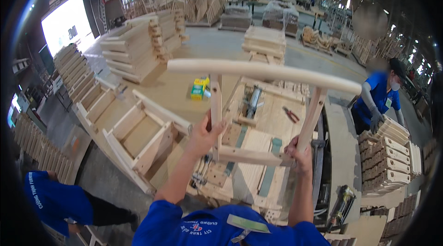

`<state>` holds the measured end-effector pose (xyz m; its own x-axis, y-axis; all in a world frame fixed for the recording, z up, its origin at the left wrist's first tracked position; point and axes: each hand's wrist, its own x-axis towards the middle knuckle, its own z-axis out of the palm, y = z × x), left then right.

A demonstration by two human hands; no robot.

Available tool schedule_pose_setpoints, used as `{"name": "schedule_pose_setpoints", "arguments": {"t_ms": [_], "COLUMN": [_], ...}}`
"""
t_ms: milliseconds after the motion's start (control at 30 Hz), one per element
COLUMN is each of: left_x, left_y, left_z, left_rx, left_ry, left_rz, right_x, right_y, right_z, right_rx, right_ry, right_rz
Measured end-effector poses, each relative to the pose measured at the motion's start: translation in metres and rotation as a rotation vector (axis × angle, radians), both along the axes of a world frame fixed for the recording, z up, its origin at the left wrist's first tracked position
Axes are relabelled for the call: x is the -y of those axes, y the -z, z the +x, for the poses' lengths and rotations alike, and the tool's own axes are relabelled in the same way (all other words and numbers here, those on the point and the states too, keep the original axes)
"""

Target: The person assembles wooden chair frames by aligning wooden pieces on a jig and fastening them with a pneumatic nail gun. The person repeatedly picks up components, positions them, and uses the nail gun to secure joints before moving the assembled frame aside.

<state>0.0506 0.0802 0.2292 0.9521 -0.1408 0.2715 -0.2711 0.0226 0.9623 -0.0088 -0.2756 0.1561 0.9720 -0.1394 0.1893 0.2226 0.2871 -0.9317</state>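
Note:
Both my hands hold up a pale wooden frame (258,69), made of a long rounded top rail, two posts and a lower crossbar. My left hand (206,131) is closed round the left post, just above its joint with the crossbar. At the other side my right hand (301,154) grips the right post where it meets the crossbar. Beneath the frame lies a wooden workbench jig (281,128) with green strips (270,167) and a pneumatic cylinder (253,102). Red-handled pliers (291,114) rest on the jig's board.
A green-and-yellow box (199,88) sits beyond my left hand. Assembled wooden frames (143,141) stand at left, with stacked parts (134,45) behind. Another cylinder (341,205) is at lower right. A co-worker (380,96) handles stacked pieces at right; another person (60,200) is at lower left.

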Motion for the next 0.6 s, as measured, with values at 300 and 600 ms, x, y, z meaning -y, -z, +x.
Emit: {"name": "schedule_pose_setpoints", "arguments": {"t_ms": [300,600], "left_x": [-0.009,-0.016], "left_y": [-0.003,0.008], "left_z": [-0.005,-0.001], "left_rx": [-0.052,-0.104], "left_ry": [0.023,-0.008], "left_rz": [-0.021,-0.068], "right_x": [-0.007,-0.016], "right_y": [-0.008,-0.002], "right_z": [-0.011,-0.008], "right_rx": [0.035,0.005], "right_ry": [-0.056,-0.188], "right_rz": [0.007,0.146]}}
